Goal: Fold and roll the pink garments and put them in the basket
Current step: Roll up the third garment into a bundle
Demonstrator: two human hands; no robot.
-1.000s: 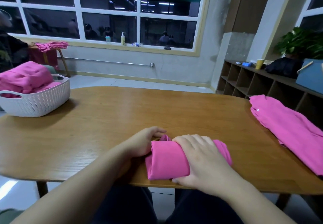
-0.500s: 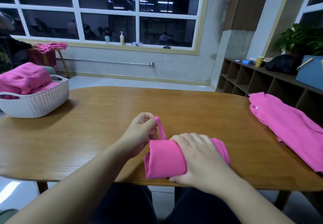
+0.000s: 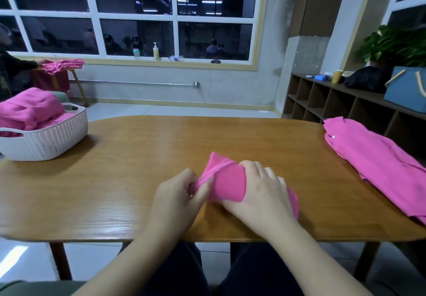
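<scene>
A rolled pink garment point(image 3: 229, 183) lies near the front edge of the wooden table point(image 3: 138, 162). My right hand point(image 3: 262, 192) presses down on the roll and covers most of it. My left hand point(image 3: 179, 194) pinches the roll's loose left edge and stretches it out to the left. A white woven basket point(image 3: 46, 141) stands at the table's far left, with several rolled pink garments point(image 3: 30, 108) piled inside it. A flat pile of pink garments point(image 3: 378, 164) lies along the table's right side.
A low cubby shelf point(image 3: 334, 106) runs along the right wall, carrying a blue bag point(image 3: 405, 88), a dark bag and a yellow cup. A person's sleeve and more pink cloth point(image 3: 62, 65) on a stool show at the far left, under the window.
My left hand came off the table, took the roll's loose edge, and now pulls it out to the left. My right hand has stayed on the roll.
</scene>
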